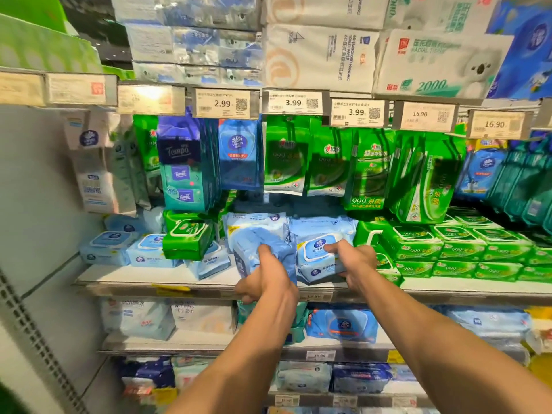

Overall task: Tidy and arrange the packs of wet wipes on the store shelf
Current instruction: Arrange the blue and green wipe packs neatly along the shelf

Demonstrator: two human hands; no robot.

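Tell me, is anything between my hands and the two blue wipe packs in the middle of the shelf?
Nothing visible. Your left hand already holds the tilted blue pack, and your right hand holds the blue pack with the white lid beside it.

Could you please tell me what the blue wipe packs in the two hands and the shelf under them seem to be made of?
The left hand's blue pack looks like soft glossy plastic film: it creases and shines. The right hand's pack looks the same, with a seemingly stiffer white lid. The shelf appears painted metal, smooth and pale, though uncertain.
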